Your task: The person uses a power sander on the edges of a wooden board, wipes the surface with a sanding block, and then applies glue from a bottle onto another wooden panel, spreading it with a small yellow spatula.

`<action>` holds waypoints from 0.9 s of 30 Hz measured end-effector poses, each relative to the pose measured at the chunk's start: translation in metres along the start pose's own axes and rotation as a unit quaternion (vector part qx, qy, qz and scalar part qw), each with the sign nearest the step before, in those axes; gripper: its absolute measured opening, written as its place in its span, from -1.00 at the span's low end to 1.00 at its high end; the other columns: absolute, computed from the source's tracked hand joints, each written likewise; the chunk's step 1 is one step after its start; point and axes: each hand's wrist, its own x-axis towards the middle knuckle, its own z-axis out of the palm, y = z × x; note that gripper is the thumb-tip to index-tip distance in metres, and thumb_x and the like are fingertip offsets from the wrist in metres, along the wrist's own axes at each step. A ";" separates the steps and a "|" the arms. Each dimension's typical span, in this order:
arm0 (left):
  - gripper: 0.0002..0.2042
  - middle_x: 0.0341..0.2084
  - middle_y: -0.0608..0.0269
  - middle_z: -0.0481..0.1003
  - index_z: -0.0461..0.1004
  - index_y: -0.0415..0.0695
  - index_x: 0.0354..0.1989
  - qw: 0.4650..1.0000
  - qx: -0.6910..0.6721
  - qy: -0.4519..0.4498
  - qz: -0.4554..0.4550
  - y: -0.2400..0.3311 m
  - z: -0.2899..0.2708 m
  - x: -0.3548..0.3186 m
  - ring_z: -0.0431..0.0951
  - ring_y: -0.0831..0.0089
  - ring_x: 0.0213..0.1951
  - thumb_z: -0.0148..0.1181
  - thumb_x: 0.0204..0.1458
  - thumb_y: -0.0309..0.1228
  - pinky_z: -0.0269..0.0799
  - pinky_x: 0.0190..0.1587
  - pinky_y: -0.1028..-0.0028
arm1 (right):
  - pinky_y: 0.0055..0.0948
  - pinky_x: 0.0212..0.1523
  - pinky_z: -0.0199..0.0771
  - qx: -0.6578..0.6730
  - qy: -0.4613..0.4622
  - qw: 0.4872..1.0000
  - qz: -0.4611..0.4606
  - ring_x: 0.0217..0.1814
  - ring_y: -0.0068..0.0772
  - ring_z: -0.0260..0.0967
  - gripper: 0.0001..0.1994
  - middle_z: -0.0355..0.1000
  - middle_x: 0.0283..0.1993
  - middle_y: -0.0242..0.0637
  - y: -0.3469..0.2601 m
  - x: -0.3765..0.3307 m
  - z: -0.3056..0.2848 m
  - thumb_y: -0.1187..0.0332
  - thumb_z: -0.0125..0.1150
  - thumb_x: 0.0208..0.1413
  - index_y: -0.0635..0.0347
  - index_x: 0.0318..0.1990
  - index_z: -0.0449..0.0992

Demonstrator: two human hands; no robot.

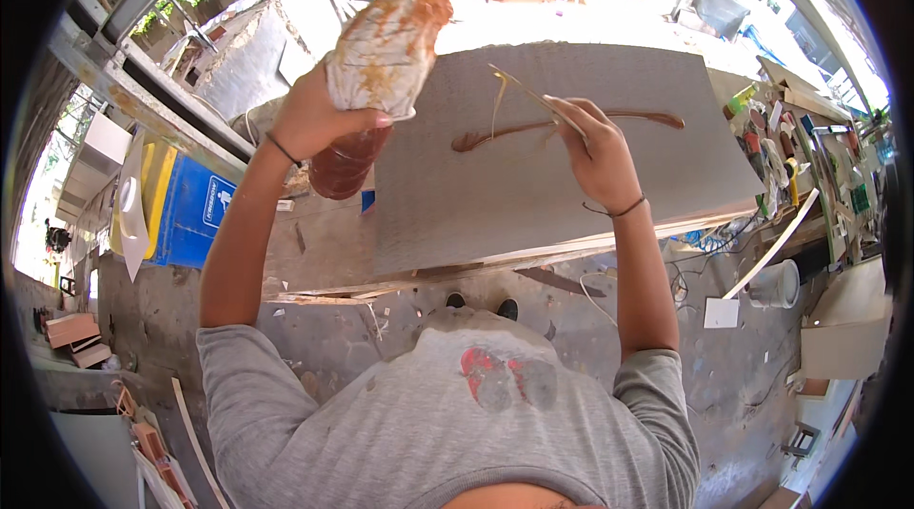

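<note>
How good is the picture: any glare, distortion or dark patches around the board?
Head view: the ground beyond the grey board is blown out to white; head view: the board's far edge looks bowed; head view: the corners fall to black; head view: the brown streak on the board reads clearly.

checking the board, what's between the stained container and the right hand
In the head view, between the stained container and the right hand is the grey board, bearing part of a brown streak; a thin stick juts in above.
</note>
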 end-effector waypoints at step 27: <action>-0.24 0.05 0.00 0.33 0.17 -0.35 0.13 0.909 -0.073 0.398 -0.100 -0.238 0.066 -0.142 0.38 0.24 0.03 0.45 -0.27 -0.37 0.25 0.12 0.35 | -0.49 -0.02 0.28 0.027 0.440 0.861 0.253 -0.06 -0.49 0.30 -0.75 0.43 -0.10 -0.28 0.151 -0.169 0.016 0.38 0.06 0.16 0.35 -0.08 0.42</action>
